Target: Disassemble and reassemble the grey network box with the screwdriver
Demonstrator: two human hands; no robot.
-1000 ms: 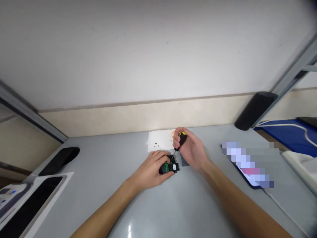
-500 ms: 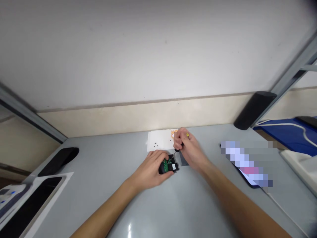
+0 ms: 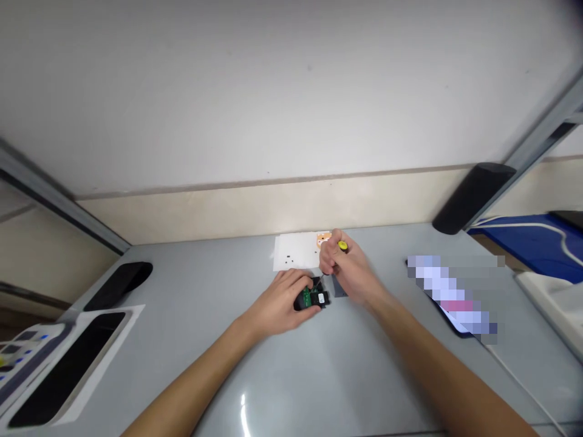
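A small black device (image 3: 320, 298) lies opened on the grey table, a green circuit board (image 3: 306, 297) showing inside it. My left hand (image 3: 280, 306) is closed around its left side, fingers over the far edge and thumb along the near edge. From the right, my right hand (image 3: 344, 267) grips a screwdriver (image 3: 343, 246) whose yellow handle end sticks out above the fist. Its thin shaft slants down into the device; the exact spot of the tip is too small to make out. Behind lies a white sheet (image 3: 296, 246) with several tiny dark pieces.
A dark flat square (image 3: 339, 289) lies under my right wrist. To the right are a lit phone (image 3: 455, 303) with a white cable and a black cylinder (image 3: 473, 197). At left are a black folded object (image 3: 119, 284) and a dark-topped tray (image 3: 68, 370).
The camera view has shifted slightly, so the scene sits a little higher. My right hand has turned on the screwdriver, and more of the yellow handle end shows. My left hand keeps its hold.
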